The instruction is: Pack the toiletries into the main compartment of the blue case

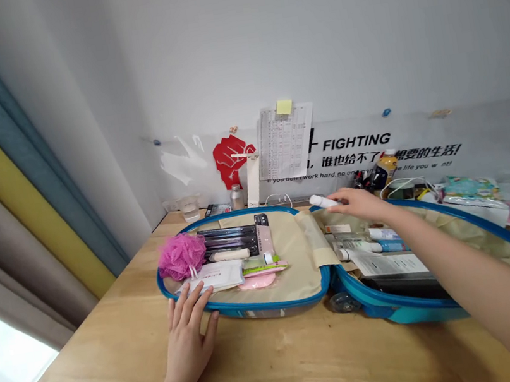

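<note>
Left hand [188, 338] lies flat on the wooden surface [309, 361], fingers [189, 300] spread wide, tips touching the near rim of the open blue suitcase [253, 308], just beside a white packet [217, 276]. Pink bath pouf [181, 255] sits at the far left of that left half. Right hand [357, 203] reaches over the right half to its far rim, fingers closed around a small white tube [322, 201], with tubes and bottles [377, 240] lying inside just near of it.
</note>
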Available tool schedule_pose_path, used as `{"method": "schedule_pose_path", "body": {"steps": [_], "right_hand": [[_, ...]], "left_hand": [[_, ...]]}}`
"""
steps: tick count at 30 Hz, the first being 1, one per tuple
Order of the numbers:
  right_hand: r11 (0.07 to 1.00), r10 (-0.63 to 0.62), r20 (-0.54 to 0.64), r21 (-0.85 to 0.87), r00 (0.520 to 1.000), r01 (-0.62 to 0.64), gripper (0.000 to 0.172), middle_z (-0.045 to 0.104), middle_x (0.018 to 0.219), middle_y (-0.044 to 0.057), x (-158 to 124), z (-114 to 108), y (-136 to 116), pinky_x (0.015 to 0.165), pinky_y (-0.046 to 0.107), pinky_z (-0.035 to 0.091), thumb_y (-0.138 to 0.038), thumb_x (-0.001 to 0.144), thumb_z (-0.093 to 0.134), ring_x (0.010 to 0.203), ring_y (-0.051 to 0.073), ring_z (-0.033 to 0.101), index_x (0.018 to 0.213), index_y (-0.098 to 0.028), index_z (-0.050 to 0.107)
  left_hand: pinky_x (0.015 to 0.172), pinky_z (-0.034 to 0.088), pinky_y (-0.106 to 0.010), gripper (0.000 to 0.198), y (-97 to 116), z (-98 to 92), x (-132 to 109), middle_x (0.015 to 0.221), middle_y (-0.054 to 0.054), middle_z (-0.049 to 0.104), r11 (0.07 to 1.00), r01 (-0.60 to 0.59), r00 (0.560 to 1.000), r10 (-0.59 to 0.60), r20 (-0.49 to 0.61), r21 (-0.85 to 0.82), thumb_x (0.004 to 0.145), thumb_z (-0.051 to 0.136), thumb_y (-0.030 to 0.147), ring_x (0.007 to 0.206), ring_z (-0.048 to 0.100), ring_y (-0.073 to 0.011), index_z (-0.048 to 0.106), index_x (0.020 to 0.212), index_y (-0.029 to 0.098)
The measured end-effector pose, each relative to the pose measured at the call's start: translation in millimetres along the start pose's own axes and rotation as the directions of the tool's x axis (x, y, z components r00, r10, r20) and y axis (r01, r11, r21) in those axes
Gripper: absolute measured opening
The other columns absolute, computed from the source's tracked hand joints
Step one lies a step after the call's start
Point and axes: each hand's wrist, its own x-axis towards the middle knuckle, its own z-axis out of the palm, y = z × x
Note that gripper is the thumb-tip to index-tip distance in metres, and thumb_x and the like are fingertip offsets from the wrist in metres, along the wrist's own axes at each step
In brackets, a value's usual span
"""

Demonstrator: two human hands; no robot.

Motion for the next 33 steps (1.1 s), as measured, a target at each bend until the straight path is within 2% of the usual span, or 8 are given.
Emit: {"method": "schedule_pose_path", "body": {"steps": [3,7,10,14,22,25,28,33], "right_hand": [[0.982,-0.166,0.033,0.094,0.986,0.162,0.039,0.068,0.109,0.006,-6.6,4.4,-57.8,0.082,0.03,0.048,-0.043,0.084,0.055,0.095,0.021,0.064,0.117,-0.025,0.068],[0.933,-0.332,0.089,0.176,0.939,0.314,0.028,0.072,0.103,0.004,-11.1,33.2,-126.2,0.082,0.027,0.047,-0.032,0.075,0.068,0.093,0.02,0.065,0.102,-0.024,0.073],[0.921,-0.361,0.094,0.192,0.928,0.339,0.027,0.073,0.098,0.007,-11.0,51.2,-153.2,0.076,0.03,0.048,-0.027,0.072,0.07,0.088,0.022,0.066,0.099,-0.021,0.072],[0.918,-0.358,0.07,0.209,0.931,0.338,0.022,0.072,0.096,0.008,-9.6,60.1,-164.9,0.074,0.032,0.048,-0.024,0.072,0.07,0.087,0.023,0.066,0.094,-0.023,0.072],[0.912,-0.32,0.032,0.282,0.947,0.299,0.02,0.07,0.101,0.008,-15.5,67.2,-174.4,0.079,0.029,0.05,-0.017,0.075,0.065,0.088,0.02,0.066,0.091,-0.024,0.073],[0.905,-0.305,0.039,0.322,0.951,0.277,0.018,0.072,0.1,0.005,-8.6,59.0,-168.8,0.08,0.027,0.05,-0.018,0.076,0.062,0.086,0.017,0.066,0.088,-0.025,0.073],[0.915,-0.229,0.045,0.351,0.972,0.199,0.019,0.073,0.095,0.002,8.0,34.6,-137.0,0.08,0.027,0.051,-0.023,0.082,0.055,0.084,0.015,0.067,0.092,-0.024,0.071],[0.938,-0.08,0.164,0.345,0.983,0.019,0.023,0.072,0.078,0.004,20.2,-3.0,-41.3,0.07,0.028,0.052,-0.037,0.08,0.056,0.07,0.015,0.066,0.086,-0.019,0.07]], "left_hand": [[0.118,0.023,-0.048,0.041,0.3,0.3,-0.2,0.135,-0.009,0.06,1.0,0.001,1.0,-0.001,0.0,-0.002,0.094,0.05,0.027,0.138,0.042,-0.0271,0.05,0.135,0.026],[0.118,0.022,-0.048,0.04,1.4,-0.6,-0.1,0.135,-0.01,0.059,1.0,-0.004,1.0,0.004,-0.004,0.003,0.094,0.05,0.027,0.139,0.04,-0.0271,0.05,0.134,0.025],[0.118,0.022,-0.048,0.039,0.9,-0.9,-0.3,0.135,-0.009,0.06,1.0,-0.008,1.0,0.008,0.002,0.009,0.094,0.05,0.027,0.139,0.041,-0.0269,0.051,0.133,0.025],[0.118,0.023,-0.048,0.04,-0.6,-0.1,-0.8,0.135,-0.009,0.06,1.0,-0.007,1.0,0.007,0.003,0.01,0.093,0.05,0.027,0.137,0.043,-0.0271,0.051,0.133,0.025],[0.118,0.023,-0.05,0.041,0.9,-0.1,-0.3,0.134,-0.009,0.06,1.0,0.009,1.0,-0.009,-0.001,-0.018,0.093,0.049,0.026,0.137,0.043,-0.0277,0.051,0.134,0.026],[0.118,0.023,-0.051,0.041,0.8,0.1,-0.6,0.135,-0.008,0.06,1.0,0.019,1.0,-0.019,0.005,-0.023,0.093,0.049,0.026,0.137,0.042,-0.0276,0.051,0.134,0.027],[0.118,0.023,-0.05,0.04,1.8,-0.6,-0.4,0.134,-0.008,0.06,1.0,0.012,1.0,-0.012,0.006,-0.015,0.093,0.049,0.026,0.138,0.042,-0.0275,0.05,0.133,0.027],[0.117,0.024,-0.051,0.041,2.6,-1.9,0.4,0.134,-0.009,0.06,1.0,0.014,1.0,-0.014,0.006,-0.01,0.093,0.048,0.026,0.136,0.043,-0.0281,0.049,0.134,0.027]]}}
